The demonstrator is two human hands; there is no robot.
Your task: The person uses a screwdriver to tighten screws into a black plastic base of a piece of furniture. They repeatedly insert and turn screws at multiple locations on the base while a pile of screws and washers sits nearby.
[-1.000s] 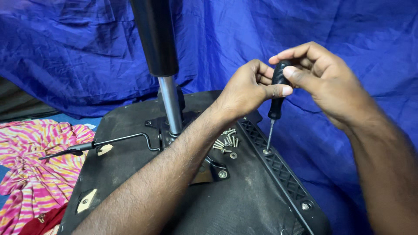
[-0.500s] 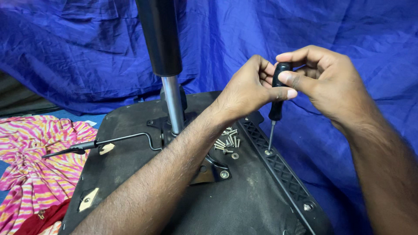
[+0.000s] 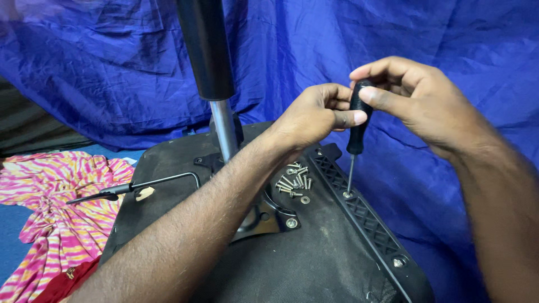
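Above the chair base (image 3: pixel 314 264), both hands, left hand (image 3: pixel 311 115) and right hand (image 3: pixel 421 101), pinch the upright screwdriver (image 3: pixel 355 132)

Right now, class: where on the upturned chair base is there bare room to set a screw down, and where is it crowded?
Bare room lies on the dark underside, between the metal plate and the ribbed black strip. Another patch lies above the bent lever rod. It is crowded around the screw pile, beside the screwdriver held by both hands.
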